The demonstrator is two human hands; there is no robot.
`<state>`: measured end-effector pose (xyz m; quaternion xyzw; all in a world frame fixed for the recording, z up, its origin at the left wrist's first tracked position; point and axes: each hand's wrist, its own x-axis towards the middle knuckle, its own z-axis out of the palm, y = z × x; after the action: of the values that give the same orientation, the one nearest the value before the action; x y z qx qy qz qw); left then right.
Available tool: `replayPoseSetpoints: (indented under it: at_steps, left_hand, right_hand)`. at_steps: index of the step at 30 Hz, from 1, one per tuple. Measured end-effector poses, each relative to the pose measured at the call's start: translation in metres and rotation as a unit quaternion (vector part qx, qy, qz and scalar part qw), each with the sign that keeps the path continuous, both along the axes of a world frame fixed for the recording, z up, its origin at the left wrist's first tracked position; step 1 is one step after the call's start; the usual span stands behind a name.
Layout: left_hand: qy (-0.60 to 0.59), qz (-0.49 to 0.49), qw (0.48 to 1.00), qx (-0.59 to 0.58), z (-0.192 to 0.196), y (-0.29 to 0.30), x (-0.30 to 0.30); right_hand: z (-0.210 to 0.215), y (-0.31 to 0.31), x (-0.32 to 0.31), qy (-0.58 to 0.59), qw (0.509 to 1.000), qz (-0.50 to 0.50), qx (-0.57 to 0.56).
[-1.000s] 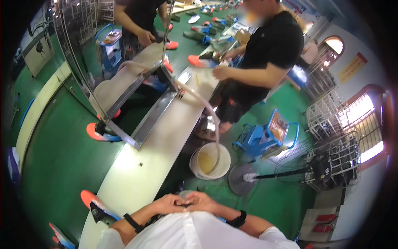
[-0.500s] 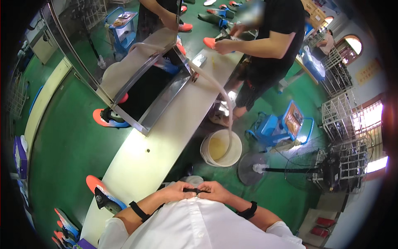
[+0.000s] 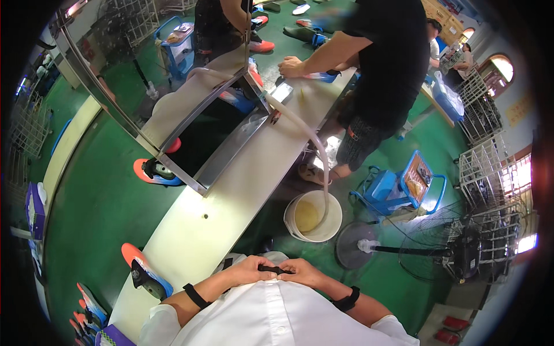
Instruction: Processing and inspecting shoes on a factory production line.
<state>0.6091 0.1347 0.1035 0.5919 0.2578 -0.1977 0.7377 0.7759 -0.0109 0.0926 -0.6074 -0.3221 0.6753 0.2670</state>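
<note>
At my waist, in front of my white shirt, both hands pinch a narrow black strap-like piece (image 3: 276, 269). My left hand (image 3: 248, 271) is closed on its left end. Its right end is between the fingers of my right hand (image 3: 303, 272). What the piece belongs to is hidden. Nearest to my left forearm, an orange, white and blue shoe (image 3: 142, 259) lies at the bench edge with a dark shoe last in it. Each forearm wears a black band.
A long pale bench (image 3: 213, 230) runs away from me, bearing a metal frame (image 3: 231, 155) with a clear panel. A hose (image 3: 306, 130) leads into a white bucket (image 3: 294, 230). A person in black (image 3: 389, 69) stands beyond. A fan (image 3: 461, 251) and blue cart (image 3: 386, 190) stand right.
The person in black has lowered a shoe to the bench and leans over it. My view has shifted slightly. My hands stay at my waist on the black piece.
</note>
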Motion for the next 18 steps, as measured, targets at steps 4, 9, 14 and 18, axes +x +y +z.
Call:
replayPoseSetpoints:
  at_steps: [4, 9, 14, 18]
  left_hand:
    - [0.021, -0.074, 0.997, 0.007, -0.028, 0.012, 0.000]
    - [0.038, 0.005, 0.994, -0.104, -0.040, 0.012, 0.016]
    - [0.044, 0.037, 0.989, -0.139, -0.041, 0.028, 0.043]
    - [0.019, 0.030, 0.981, -0.191, -0.038, 0.054, 0.063]
  right_hand:
    - [-0.022, -0.013, 0.003, 0.069, 0.987, -0.111, 0.097]
    - [-0.027, -0.010, 0.018, 0.063, 0.990, -0.114, -0.059]
    - [-0.016, 0.004, 0.036, 0.059, 0.984, -0.167, -0.018]
    - [-0.023, 0.013, 0.045, 0.058, 0.973, -0.213, 0.069]
